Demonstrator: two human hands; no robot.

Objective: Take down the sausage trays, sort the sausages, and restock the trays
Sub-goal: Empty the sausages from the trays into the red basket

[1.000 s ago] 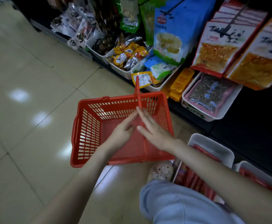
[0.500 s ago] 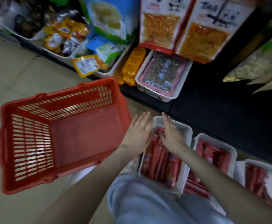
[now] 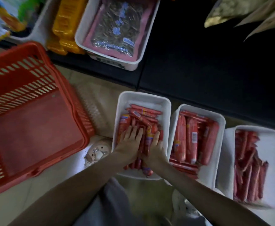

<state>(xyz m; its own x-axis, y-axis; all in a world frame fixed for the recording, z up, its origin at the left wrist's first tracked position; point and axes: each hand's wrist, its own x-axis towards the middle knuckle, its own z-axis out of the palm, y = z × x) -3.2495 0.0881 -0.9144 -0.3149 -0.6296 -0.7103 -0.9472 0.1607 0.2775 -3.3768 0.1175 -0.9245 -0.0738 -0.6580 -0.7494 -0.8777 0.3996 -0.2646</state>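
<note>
Left hand (image 3: 132,141): palm down, fingers straight, slightly spread.
Right hand (image 3: 156,148): palm down, fingers straight, just beside the left.
Forearms (image 3: 78,181): bare, stretched forward, converging.

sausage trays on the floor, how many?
3, in a row: left tray, with the left hand and right hand on its sausages; middle tray beside it; right tray furthest right. None seems hidden.
</note>
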